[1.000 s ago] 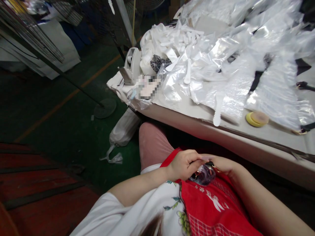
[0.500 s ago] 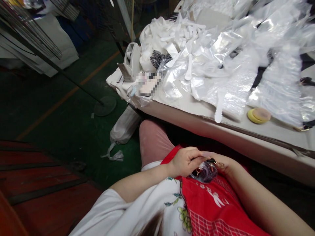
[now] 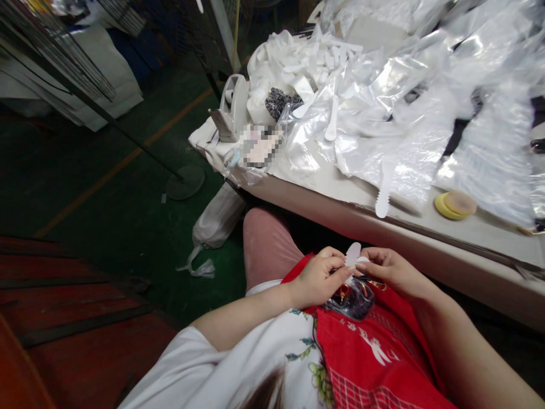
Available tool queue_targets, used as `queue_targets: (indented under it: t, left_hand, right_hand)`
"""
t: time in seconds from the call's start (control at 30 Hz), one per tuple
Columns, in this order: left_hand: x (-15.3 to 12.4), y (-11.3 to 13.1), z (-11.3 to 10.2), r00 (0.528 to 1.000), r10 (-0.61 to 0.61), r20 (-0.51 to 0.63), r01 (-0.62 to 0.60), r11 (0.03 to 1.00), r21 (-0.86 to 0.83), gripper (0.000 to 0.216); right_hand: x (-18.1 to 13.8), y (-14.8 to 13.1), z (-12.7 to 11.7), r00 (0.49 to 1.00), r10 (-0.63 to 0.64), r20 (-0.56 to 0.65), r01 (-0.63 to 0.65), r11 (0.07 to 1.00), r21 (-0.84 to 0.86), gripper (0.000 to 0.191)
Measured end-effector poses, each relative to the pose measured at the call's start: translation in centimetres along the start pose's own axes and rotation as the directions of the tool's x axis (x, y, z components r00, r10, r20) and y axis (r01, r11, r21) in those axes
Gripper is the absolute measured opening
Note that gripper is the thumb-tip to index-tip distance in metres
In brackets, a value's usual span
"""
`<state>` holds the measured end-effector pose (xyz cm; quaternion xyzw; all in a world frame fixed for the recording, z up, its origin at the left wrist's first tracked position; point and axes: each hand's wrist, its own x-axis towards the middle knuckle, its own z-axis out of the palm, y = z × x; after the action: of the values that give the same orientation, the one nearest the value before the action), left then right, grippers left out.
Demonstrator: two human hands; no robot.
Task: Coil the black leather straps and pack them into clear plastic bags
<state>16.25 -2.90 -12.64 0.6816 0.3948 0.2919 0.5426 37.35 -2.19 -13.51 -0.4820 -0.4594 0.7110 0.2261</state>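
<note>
Over my lap, my left hand is closed, thumb and fingers pinching a white plastic strip with a toothed edge. My right hand meets it from the other side, its thumb and forefinger pinched at the strip's rounded white end. Just below the hands, a dark item in clear plastic with gold-coloured metal fittings rests against my red apron. Its upper part is hidden by my fingers. Similar white toothed strips lie on the table.
On the table in front are clear plastic bags, a pile of white strips, a tape dispenser and a yellow round holder with a tan pad. A white wrapped bundle lies beside my knee, near a stand's round base.
My right hand has come up from behind my left, its thumb and forefinger now showing. The white toothed strip now stands up between both hands. The view has shifted slightly.
</note>
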Motion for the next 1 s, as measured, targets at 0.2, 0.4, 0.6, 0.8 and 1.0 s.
queue_targets:
  t: [0.2,0.4,0.6,0.8,1.0]
  left_hand:
    - [1.0,1.1,0.5,0.980,-0.180,0.084,0.182,0.983,-0.012,0.037]
    - [1.5,1.6,0.5,0.919,-0.364,0.155,0.373,0.928,-0.031,0.056]
    - [1.3,1.6,0.7,0.916,-0.386,0.109,0.389,0.921,-0.007,0.056]
    - [1.1,0.6,0.8,0.902,-0.423,0.080,0.431,0.886,-0.172,0.058]
    - [1.5,0.1,0.7,0.910,-0.407,0.081,0.415,0.887,-0.201,0.062]
  right_hand:
    - [-1.3,-2.0,1.2,0.972,-0.018,-0.233,0.005,0.998,-0.055,0.044]
    - [-1.8,-1.8,1.8,0.955,-0.002,-0.295,-0.028,0.995,-0.098,0.047]
    - [-2.4,-2.8,2.4,0.856,-0.303,-0.418,0.077,0.876,-0.477,0.039]
    - [-2.3,-2.3,2.1,0.778,-0.457,-0.431,0.000,0.686,-0.728,0.035]
    - [-5.4,-3.6,4.9,0.770,-0.638,0.025,0.350,0.389,-0.852,0.043]
